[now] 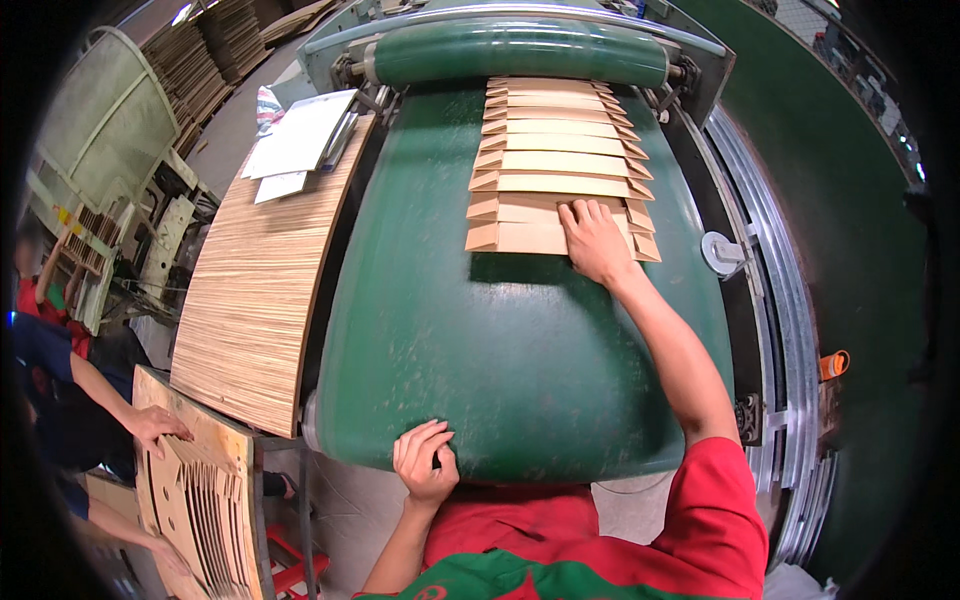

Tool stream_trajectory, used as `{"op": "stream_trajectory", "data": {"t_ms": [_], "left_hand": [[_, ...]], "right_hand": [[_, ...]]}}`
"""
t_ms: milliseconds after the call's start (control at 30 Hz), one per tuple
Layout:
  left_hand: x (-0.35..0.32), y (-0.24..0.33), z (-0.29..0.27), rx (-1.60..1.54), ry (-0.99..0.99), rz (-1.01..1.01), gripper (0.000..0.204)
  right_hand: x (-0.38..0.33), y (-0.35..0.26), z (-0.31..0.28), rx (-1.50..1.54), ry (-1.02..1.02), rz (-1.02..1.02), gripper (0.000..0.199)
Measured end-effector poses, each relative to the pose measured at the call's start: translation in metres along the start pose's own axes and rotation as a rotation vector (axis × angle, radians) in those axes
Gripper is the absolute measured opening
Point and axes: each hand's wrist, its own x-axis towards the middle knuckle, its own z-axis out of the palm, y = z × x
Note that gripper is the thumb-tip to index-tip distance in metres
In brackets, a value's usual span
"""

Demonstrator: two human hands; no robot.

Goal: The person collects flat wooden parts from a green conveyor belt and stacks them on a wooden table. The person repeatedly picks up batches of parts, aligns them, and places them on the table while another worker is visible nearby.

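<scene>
A row of overlapping tan folded cardboard pieces (560, 160), their side flaps standing up in triangles, lies on the green conveyor belt (420, 300). My right hand (597, 240) reaches forward and rests on the nearest piece, near its right end. Its fingers are stretched over the cardboard, the tips a little bent, and do not grip it. Close to me, my left hand (427, 462) is at the belt's front edge, loosely curled with the thumb apart from the fingers. Nothing is in it.
A green roller (520, 52) spans the belt's far end. On the left, white sheets (300, 140) lie on a long ribbed tan stack (265, 280). A co-worker's hands (158, 428) touch cardboard (215, 510) on a wooden board. Metal rails (775, 300) flank the right side, near an orange object (833, 365).
</scene>
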Motion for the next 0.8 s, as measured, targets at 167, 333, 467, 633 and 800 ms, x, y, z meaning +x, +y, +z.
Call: {"op": "stream_trajectory", "data": {"t_ms": [167,333,467,633,800], "left_hand": [[-0.001,-0.002,-0.002,-0.04,-0.002,-0.022,0.017],[-0.001,-0.001,-0.002,-0.036,0.009,-0.017,0.017],[-0.001,-0.001,0.0,-0.037,0.013,-0.035,0.018],[-0.003,-0.002,0.001,-0.022,0.01,-0.027,0.015],[-0.013,0.003,0.003,-0.016,0.088,-0.036,0.013]], "right_hand": [[0.031,0.031,-0.045,-0.022,-0.126,-0.067,0.05],[0.017,0.029,-0.032,-0.066,-0.05,-0.04,0.062],[-0.01,0.018,-0.002,-0.121,0.327,-0.107,0.052],[-0.01,0.022,-0.003,-0.045,0.487,-0.168,0.02],[0.0,0.024,-0.018,-0.115,0.403,-0.078,0.029]]}}
